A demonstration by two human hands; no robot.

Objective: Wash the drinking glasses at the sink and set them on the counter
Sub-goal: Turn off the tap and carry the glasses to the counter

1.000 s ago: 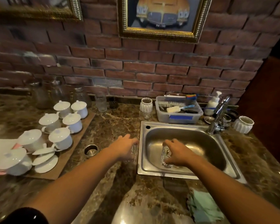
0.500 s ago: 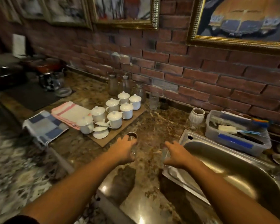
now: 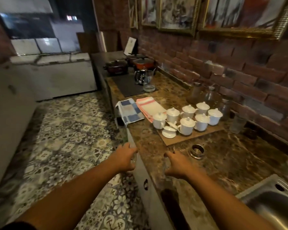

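My left hand (image 3: 123, 159) is curled around a clear drinking glass (image 3: 134, 157), held just off the front edge of the marble counter (image 3: 223, 160), over the floor. Above the counter, left of the steel sink (image 3: 271, 203), my right hand (image 3: 177, 165) grips a second clear glass (image 3: 167, 161). That glass is blurred and mostly hidden by the fingers. Another clear glass (image 3: 238, 124) stands at the back by the brick wall.
A small metal cup (image 3: 197, 151) sits just beyond my right hand. Behind it a brown board (image 3: 176, 141) carries several white lidded cups (image 3: 186, 126). Folded towels (image 3: 140, 109), glass jars (image 3: 209, 96), a kettle (image 3: 140, 77) and pots (image 3: 116, 66) lie further left.
Both hands have carried their glasses left, away from the sink. My view has swung left, so the sink is now at the bottom right corner and the floor shows.
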